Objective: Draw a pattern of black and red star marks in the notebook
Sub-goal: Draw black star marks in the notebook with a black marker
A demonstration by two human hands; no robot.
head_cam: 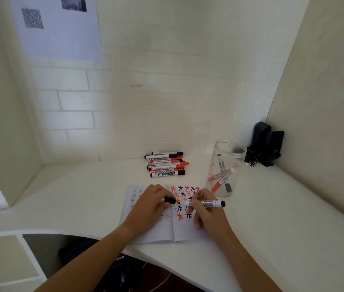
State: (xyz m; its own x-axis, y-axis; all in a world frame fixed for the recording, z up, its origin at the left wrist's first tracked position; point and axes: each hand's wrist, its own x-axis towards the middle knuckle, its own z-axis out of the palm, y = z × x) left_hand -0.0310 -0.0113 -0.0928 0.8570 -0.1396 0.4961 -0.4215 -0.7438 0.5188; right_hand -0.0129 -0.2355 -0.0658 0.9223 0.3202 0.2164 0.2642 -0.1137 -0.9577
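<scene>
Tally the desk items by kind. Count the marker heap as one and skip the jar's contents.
Notebook: 1
Clear jar: 1
Marker heap: 1
Marker in right hand: 1
Black cap in left hand: 1
Black boxes: 2
Total: 7

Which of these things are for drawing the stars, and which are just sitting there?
For the job:
- open white paper notebook
- white-barrelled black marker in the right hand
- black marker cap in the left hand

Just lying about:
- pile of red and black markers
- clear plastic jar of markers
- black speakers
</scene>
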